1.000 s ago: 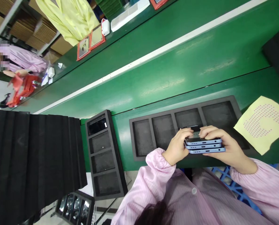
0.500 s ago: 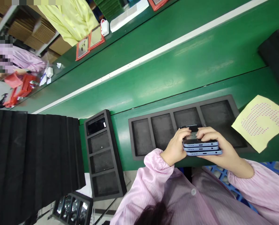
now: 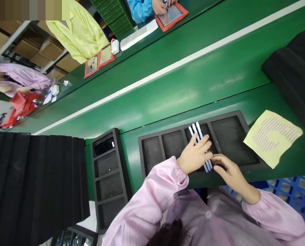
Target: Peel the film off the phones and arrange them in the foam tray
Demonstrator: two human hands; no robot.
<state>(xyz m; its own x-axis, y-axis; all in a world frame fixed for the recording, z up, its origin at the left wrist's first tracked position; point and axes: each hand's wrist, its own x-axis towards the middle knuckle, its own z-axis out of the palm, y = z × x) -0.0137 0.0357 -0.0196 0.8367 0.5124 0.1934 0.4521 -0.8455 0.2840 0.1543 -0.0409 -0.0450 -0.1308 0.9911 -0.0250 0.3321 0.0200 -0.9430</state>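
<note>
Three smartphones (image 3: 199, 129) are held together on edge, their light bluish sides facing up, over the black foam tray (image 3: 173, 141). My left hand (image 3: 194, 155) lies across the group with its fingers wrapped over the edges. At the phones' near right end, my right hand (image 3: 228, 172) has curved fingers and thumb against them. The fingers hide part of the phones, and whether the phones touch the tray's floor is hard to tell.
To the left lies a second black foam tray (image 3: 109, 167) with a dark phone (image 3: 104, 146) in its top compartment. Black stacked foam (image 3: 34, 184) stands further left. A dotted yellow sheet (image 3: 272, 136) lies right. Across the green table (image 3: 162, 92), co-workers handle red-edged pieces.
The phones have turned from a flat stack to standing on edge, and they have moved slightly left and down over the tray. My right hand has shifted to their near end.
</note>
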